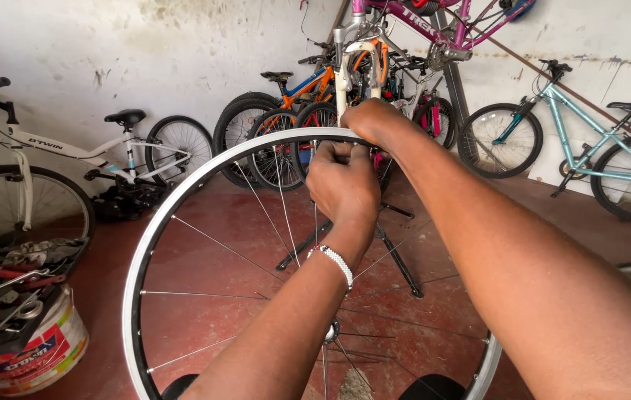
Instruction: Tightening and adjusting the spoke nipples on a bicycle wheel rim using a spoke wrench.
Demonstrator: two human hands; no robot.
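Note:
A bare bicycle wheel rim (154,226), silver with thin spokes and no tyre, stands upright in front of me, its hub (331,331) low between my arms. My left hand (343,183) is closed in a fist just under the top of the rim, fingers pinched at a spoke end there. A white bead bracelet sits on that wrist. My right hand (372,118) curls over the top of the rim from the far side and grips it. A pale fork (343,74) of the bike on the stand hangs right behind my hands.
A black repair stand (397,255) straddles the red floor behind the wheel. A white bicycle (71,152) leans at the left wall, several bikes stand at the back, a teal one (589,144) at right. A bucket (34,355) of tools sits lower left.

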